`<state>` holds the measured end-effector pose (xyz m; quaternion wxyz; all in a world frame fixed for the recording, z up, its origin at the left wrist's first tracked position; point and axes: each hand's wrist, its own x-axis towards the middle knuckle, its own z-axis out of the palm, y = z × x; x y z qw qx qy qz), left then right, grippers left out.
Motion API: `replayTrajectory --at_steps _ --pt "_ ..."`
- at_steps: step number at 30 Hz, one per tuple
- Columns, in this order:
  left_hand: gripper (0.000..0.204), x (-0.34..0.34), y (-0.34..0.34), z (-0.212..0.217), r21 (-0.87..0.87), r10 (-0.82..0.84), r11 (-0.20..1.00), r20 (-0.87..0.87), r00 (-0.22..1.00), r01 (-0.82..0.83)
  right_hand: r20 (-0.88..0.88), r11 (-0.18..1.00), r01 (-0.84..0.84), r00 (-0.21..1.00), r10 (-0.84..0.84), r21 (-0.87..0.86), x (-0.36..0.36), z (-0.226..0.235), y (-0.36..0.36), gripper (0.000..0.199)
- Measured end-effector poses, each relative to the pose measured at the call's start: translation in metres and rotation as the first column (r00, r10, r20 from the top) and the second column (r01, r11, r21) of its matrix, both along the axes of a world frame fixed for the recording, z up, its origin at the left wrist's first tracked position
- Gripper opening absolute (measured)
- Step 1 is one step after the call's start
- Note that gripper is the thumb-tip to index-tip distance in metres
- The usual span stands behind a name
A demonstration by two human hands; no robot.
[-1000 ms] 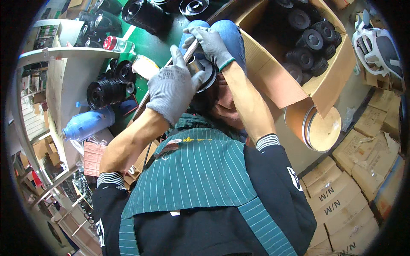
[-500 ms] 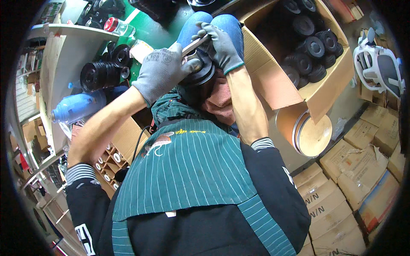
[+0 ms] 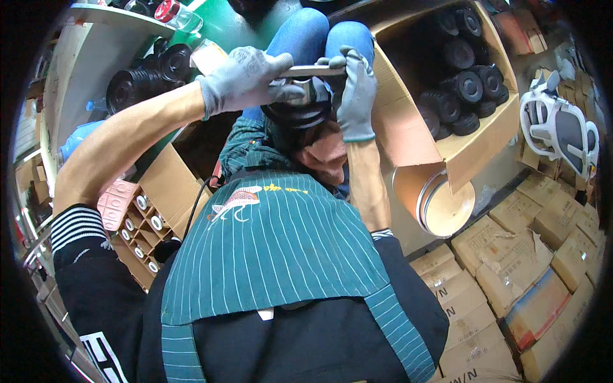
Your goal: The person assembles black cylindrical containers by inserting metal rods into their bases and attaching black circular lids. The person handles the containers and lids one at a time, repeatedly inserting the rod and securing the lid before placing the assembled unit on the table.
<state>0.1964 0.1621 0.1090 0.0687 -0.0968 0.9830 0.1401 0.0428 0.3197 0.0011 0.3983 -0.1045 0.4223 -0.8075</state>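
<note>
A flat grey metal bar (image 3: 313,71) spans crosswise between my two gloved hands above my knees. My left hand (image 3: 246,82), in a grey work glove, is closed on the bar's left end. The gloved fingers of my right hand (image 3: 357,96) pinch its right end. Just under the bar sits a black round ridged part (image 3: 297,117) with a shiny metal piece (image 3: 314,91) at its top. A pink cloth (image 3: 324,156) lies beside it on my lap. What supports the round part underneath is hidden.
On the right stands an open carton (image 3: 479,150) with several black ridged discs. Below it is a round drum (image 3: 450,207), near stacked cartons (image 3: 504,262) and a white-grey chair-like frame (image 3: 562,124). More black discs (image 3: 131,89), a red-lidded jar (image 3: 182,16) and a divided box (image 3: 137,233) are on the left.
The bar has swung from a slant to nearly level. My left hand and elbow have moved left, and my right hand has shifted right and slightly down.
</note>
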Motion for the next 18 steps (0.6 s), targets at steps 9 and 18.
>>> replayTrajectory --at_steps 9,18 --pt "0.051 0.004 -0.058 -0.031 0.088 -0.371 0.912 -0.242 0.896 0.401 -0.238 0.967 0.175 0.963 -0.128 0.187 0.043 0.050 0.022 0.024" --pt "0.048 -0.054 -0.084 -0.083 -0.033 -0.634 0.668 -0.548 0.546 0.743 -0.474 0.905 0.399 0.831 -0.291 0.145 0.085 0.051 0.052 0.026"
